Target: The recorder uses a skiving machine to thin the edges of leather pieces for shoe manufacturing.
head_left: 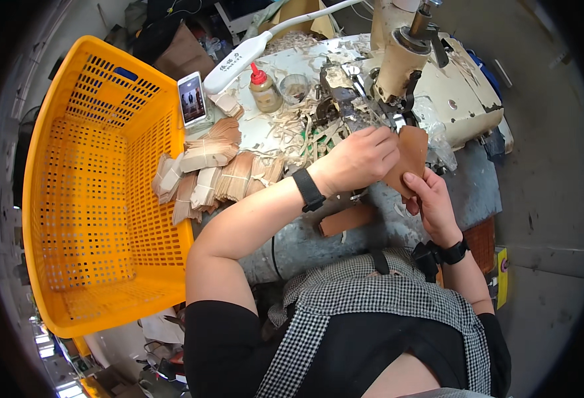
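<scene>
My right hand [431,202] grips a brown leather piece [411,152] by its lower right side, thumb on top. At the leather's left edge is my left hand [365,156], its fingers curled closed. Its fingertips are hidden, so what they pinch cannot be made out. Just beyond both hands stands a cream-coloured industrial machine [461,86], its upright column above the work area. Another brown leather piece [347,220] lies on the near grey surface, below my left wrist.
A large yellow plastic basket [33,199] stands at left. Tied bundles of leather pieces [209,154] are stacked beside it. Farther back are a phone [191,99], a red-capped bottle [264,93], a small clear jar [294,87] and a white lamp [239,65]. Thin scraps [296,132] litter the table.
</scene>
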Demonstrator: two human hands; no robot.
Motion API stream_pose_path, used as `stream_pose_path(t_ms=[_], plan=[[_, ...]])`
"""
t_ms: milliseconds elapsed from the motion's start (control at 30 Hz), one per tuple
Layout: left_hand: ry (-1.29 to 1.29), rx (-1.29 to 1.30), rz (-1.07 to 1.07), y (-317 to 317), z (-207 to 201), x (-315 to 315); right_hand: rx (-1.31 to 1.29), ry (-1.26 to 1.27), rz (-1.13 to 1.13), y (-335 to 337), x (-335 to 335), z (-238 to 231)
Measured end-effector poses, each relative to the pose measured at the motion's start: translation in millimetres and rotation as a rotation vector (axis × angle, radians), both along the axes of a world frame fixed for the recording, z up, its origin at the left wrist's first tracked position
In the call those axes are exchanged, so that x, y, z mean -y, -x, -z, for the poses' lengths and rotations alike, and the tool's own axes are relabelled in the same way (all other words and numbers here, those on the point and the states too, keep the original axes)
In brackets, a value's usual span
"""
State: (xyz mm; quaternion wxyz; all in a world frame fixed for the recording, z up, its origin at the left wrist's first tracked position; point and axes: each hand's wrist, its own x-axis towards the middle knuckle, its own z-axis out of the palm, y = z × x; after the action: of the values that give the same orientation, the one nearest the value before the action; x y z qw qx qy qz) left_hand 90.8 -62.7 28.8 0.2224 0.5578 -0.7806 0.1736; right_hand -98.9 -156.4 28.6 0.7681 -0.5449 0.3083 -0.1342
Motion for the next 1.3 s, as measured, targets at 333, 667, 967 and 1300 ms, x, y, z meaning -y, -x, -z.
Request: stream_pose_path(t_ms=[333, 667, 967, 1300], plan=[[0.026, -0.001, 0.031, -2.6, 0.7, 0.8, 0.019, -0.012, -0.001, 0.8, 0.7, -0.5], [0.032, -0.054, 0.051, -3.3, 0.6, -4.8, -0.001, -0.015, -0.002, 2.6, 0.8, 0.7], [0.062, -0.089, 0.037, -4.0, -1.9, -7.7, -0.015, 0.016, -0.001, -1.2, -0.1, 1.9], [0.066, -0.094, 0.008, 0.3, -1.5, -4.6, 0.005, -0.011, -0.009, 1.6, 0.9, 1.8]])
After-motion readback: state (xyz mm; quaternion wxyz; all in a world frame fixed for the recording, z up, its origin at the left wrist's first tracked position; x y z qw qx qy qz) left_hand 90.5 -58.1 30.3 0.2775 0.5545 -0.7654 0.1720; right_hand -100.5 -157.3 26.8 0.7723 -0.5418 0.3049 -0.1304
